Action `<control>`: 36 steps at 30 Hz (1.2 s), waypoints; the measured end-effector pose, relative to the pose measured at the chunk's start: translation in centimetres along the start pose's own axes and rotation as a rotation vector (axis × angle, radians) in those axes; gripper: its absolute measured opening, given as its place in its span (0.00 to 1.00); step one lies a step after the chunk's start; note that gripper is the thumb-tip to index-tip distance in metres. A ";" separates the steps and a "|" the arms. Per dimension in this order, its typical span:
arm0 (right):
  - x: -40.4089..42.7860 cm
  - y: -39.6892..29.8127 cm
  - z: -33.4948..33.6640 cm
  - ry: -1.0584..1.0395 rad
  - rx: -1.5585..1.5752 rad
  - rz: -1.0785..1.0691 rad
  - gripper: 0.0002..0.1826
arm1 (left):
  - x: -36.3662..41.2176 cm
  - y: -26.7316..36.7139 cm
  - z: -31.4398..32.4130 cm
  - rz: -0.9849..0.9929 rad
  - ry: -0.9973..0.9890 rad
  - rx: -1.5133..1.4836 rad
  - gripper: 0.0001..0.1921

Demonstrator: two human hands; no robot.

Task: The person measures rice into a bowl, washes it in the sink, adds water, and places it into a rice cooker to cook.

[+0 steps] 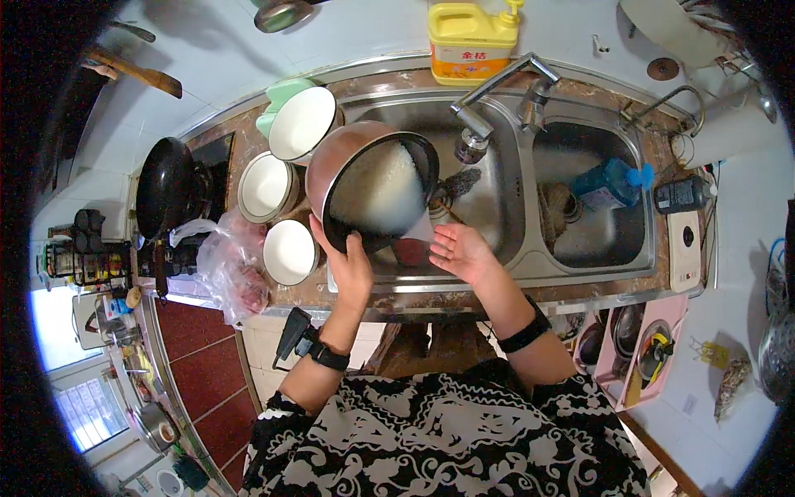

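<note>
My left hand (349,264) grips the near rim of a reddish-brown pot (323,168) with a dark rim, tilted over the left sink basin (503,205). White grains like rice (388,186) and cloudy water lie in the pot, and whitish water runs over its lower right rim. Just right of that stream my right hand (458,253) is held with its fingers spread and slightly curled; nothing is gripped in it. A reddish round thing (410,250) shows in the basin below the stream. Behind the pot's right side, a dark scrubber-like thing (461,181) lies in the basin.
White bowls (290,252) stand left of the pot, beside a plastic bag of reddish contents (239,267). A faucet (475,124) reaches over the left basin; a yellow jug (472,50) stands behind. The right basin (596,242) holds a blue bottle (612,183) and a brown cloth (554,214).
</note>
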State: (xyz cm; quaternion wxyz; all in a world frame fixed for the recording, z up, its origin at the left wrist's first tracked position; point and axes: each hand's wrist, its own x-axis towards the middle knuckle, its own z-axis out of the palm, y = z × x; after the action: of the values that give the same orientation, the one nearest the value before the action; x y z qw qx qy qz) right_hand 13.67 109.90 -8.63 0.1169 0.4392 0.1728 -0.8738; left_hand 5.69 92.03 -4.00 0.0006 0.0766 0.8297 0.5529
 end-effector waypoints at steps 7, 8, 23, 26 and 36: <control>-0.3 0.0 0.0 -0.017 -0.010 0.005 0.20 | 0.0 1.0 0.0 0.038 -0.002 -0.030 0.34; -0.3 0.0 0.0 -0.017 -0.010 0.005 0.20 | 0.0 1.1 0.0 0.033 0.000 -0.026 0.34; -0.6 -0.2 0.2 -0.044 -0.029 -0.002 0.21 | -0.1 1.6 0.2 0.034 0.021 -0.042 0.34; -0.4 -0.1 0.2 -0.056 -0.031 0.001 0.21 | 0.0 0.8 0.2 0.046 0.020 -0.044 0.34; -0.2 -0.1 -0.2 -0.060 -0.032 0.014 0.22 | 0.1 0.6 0.3 0.050 0.043 -0.047 0.33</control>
State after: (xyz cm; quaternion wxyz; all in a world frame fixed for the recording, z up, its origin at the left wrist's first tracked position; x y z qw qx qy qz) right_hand 13.87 110.08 -8.60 0.1349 0.4121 0.1802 -0.8829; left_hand 5.70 92.55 -3.57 -0.0292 0.0857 0.8141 0.5737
